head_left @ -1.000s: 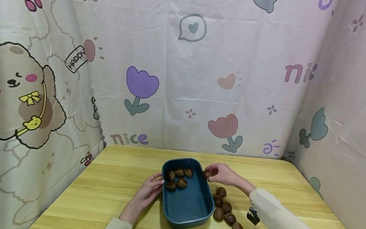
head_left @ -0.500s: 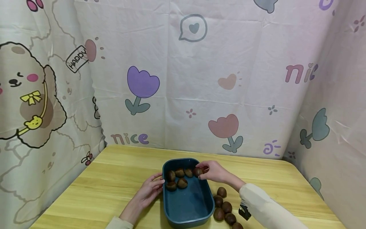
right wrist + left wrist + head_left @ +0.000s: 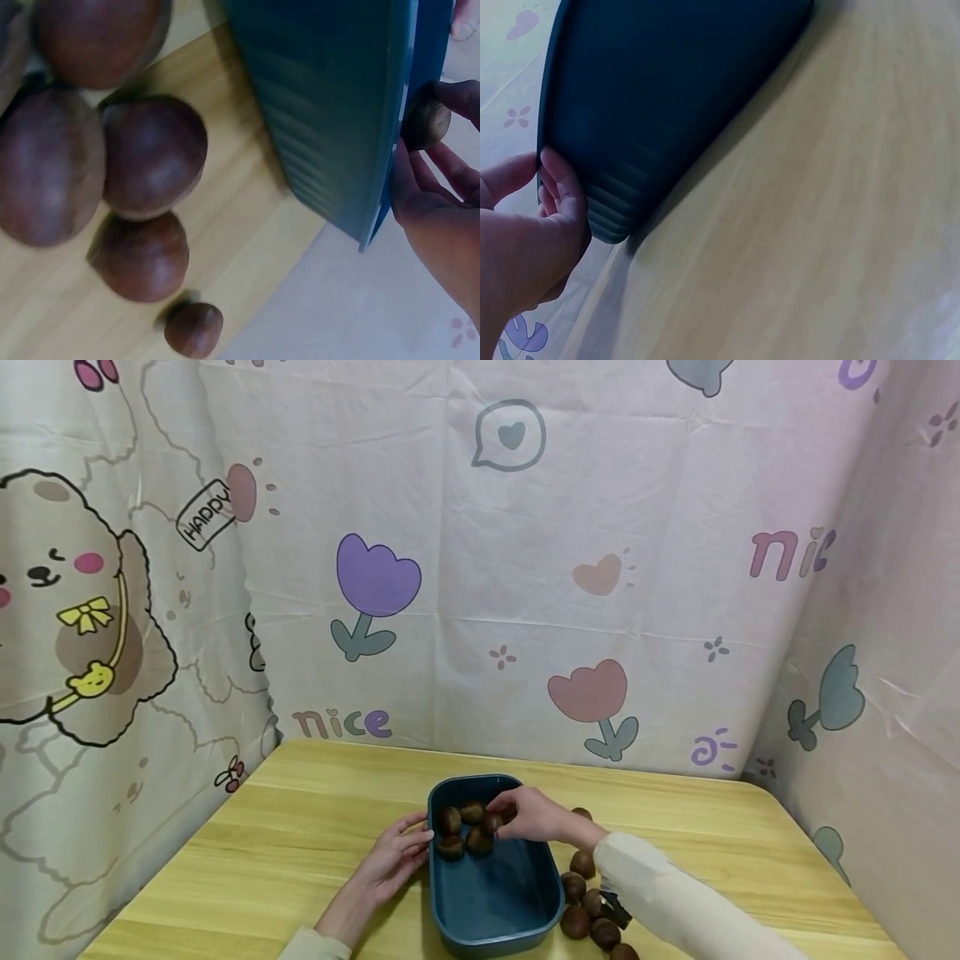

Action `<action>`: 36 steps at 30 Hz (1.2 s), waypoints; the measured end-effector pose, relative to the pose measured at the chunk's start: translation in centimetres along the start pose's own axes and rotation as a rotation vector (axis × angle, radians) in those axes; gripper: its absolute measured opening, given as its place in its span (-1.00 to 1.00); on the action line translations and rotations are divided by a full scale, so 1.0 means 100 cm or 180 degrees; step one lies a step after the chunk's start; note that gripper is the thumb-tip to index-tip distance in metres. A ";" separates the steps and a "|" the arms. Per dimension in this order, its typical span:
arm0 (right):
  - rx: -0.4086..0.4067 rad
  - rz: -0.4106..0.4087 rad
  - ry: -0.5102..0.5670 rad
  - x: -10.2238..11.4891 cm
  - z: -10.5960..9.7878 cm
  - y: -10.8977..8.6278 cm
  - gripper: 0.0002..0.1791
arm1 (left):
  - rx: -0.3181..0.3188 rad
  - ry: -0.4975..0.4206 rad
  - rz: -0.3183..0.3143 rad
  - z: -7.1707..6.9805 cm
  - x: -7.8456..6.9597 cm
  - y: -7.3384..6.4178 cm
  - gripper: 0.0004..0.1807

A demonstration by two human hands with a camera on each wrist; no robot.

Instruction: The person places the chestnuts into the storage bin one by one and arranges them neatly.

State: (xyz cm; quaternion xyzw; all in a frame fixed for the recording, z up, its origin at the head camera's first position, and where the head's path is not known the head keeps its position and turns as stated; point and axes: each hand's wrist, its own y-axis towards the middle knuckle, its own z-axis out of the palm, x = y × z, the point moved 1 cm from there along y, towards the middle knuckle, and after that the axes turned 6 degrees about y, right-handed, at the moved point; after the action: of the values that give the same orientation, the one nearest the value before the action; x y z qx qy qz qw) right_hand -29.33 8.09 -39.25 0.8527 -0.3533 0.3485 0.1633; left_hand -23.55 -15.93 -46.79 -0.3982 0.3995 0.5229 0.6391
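Observation:
A dark blue rectangular box stands on the table with several brown chestnuts in its far left part. My left hand grips the box's left rim; in the left wrist view the rim runs between thumb and fingers. Inside the far end of the box, my right hand pinches a chestnut between thumb and fingertips. The head view shows more dark brown behind those fingers, and I cannot tell whether it is another chestnut. Loose chestnuts lie in a group along the box's right side.
The wooden table meets a printed cloth at its back edge, and cloth hangs at both sides too. A black object is strapped at the right wrist. One chestnut sits apart behind the right forearm.
My right hand has moved left, carrying the chestnut from the box's right rim to beside the chestnuts inside. The left hand and box stay in place.

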 end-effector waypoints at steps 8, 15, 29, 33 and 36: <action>-0.0041 0.0180 0.0042 -0.004 0.005 0.008 -0.61 | 0.0028 -0.0010 0.0020 -0.001 0.000 -0.001 -0.56; 0.0132 0.0105 -0.0335 -0.005 0.006 0.014 -0.61 | 0.0009 -0.0006 0.0016 -0.001 0.001 0.001 -0.59; 0.0028 0.0152 -0.0724 0.001 0.021 0.016 -0.76 | 0.0011 0.0001 0.0004 0.001 0.000 0.000 -0.54; -0.0036 0.0121 -0.0707 0.001 0.021 0.016 -0.74 | 0.0010 0.0008 0.0012 0.000 0.000 -0.001 -0.54; -0.0053 0.0073 -0.0683 0.002 0.021 0.017 -0.71 | 0.0001 0.0016 0.0010 -0.001 0.000 -0.001 -0.54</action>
State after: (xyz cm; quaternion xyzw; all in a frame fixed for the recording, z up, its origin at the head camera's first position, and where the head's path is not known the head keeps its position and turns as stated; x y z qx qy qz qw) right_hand -29.41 5.75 -40.49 0.8796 -0.3813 0.2541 0.1276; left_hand -23.48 -16.01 -46.77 -0.3988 0.4018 0.5229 0.6373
